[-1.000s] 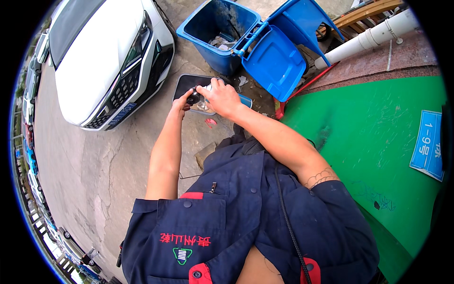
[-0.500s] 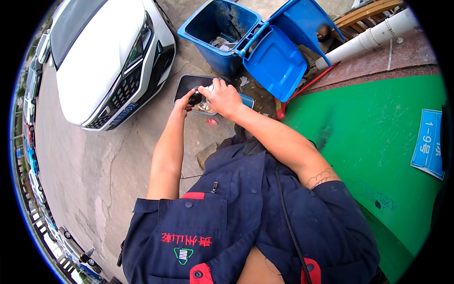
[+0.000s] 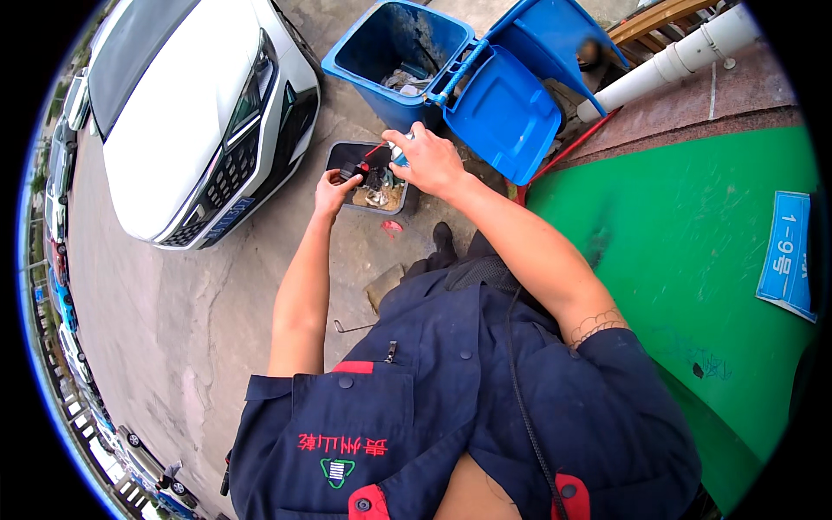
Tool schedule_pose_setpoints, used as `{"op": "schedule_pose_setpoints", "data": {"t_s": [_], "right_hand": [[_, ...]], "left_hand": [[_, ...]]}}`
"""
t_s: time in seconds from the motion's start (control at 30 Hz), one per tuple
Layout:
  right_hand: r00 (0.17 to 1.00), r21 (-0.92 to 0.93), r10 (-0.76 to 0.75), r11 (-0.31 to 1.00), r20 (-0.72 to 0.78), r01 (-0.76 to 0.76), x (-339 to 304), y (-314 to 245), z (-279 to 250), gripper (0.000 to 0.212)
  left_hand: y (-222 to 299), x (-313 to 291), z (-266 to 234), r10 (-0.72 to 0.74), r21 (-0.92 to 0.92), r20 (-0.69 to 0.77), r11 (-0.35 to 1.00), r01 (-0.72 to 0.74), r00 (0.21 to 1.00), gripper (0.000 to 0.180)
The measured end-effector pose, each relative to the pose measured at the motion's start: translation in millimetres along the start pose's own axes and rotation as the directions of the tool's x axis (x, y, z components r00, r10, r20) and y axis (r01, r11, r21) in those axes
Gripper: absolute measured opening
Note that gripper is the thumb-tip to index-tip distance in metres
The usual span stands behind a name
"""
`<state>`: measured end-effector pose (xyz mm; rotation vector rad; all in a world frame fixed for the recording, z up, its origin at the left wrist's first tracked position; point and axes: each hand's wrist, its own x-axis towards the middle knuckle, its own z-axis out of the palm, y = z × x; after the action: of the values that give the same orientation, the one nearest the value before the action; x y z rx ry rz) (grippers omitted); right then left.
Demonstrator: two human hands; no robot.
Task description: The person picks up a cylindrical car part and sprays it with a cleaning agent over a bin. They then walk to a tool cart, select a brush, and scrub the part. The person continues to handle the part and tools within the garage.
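Note:
My left hand (image 3: pixel 331 194) holds a small black part (image 3: pixel 353 171) between thumb and fingers; what kind of part it is I cannot make out. My right hand (image 3: pixel 430 163) is wrapped round a blue and white spray can (image 3: pixel 399 150). A thin red straw (image 3: pixel 376 148) runs from the can's top toward the black part. Both hands are over a grey open bin (image 3: pixel 405 204) that holds sandy material and scraps. Most of the can is hidden behind my right hand.
A white car (image 3: pixel 199 113) stands at the left. Beyond the grey bin is a blue wheeled bin (image 3: pixel 399 108) with its lid (image 3: pixel 507 117) hanging open. A green panel (image 3: pixel 659 251) and a white pipe (image 3: pixel 667 69) line the right. A red scrap (image 3: pixel 392 227) lies on the ground.
My hands have moved apart; both were close together at the black part. The red straw now shows, directed at the part. More of the grey bin's contents is visible.

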<state>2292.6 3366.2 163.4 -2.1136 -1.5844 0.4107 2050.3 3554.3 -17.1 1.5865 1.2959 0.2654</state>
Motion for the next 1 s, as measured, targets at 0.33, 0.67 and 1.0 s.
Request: {"op": "schedule_pose_setpoints", "data": {"t_s": [0.33,0.67,1.0], "right_hand": [[0.992,-0.006,-0.123,0.992,0.019,0.123,6.2,21.0,-2.9,0.057],[0.998,0.161,-0.060,0.985,0.029,0.055,34.2,52.1,-3.5,0.057],[0.995,0.305,-0.031,0.952,0.096,0.001,68.6,66.8,2.5,0.061]], "left_hand": [[60.0,-25.9,2.1,0.317,0.521,0.001,0.810,-0.271,0.949,0.082],[72.6,-20.8,-6.6,0.437,0.535,0.006,0.759,-0.372,0.900,0.077],[102.2,-16.2,-12.7,0.549,0.591,-0.011,0.678,-0.437,0.836,0.076]]}}
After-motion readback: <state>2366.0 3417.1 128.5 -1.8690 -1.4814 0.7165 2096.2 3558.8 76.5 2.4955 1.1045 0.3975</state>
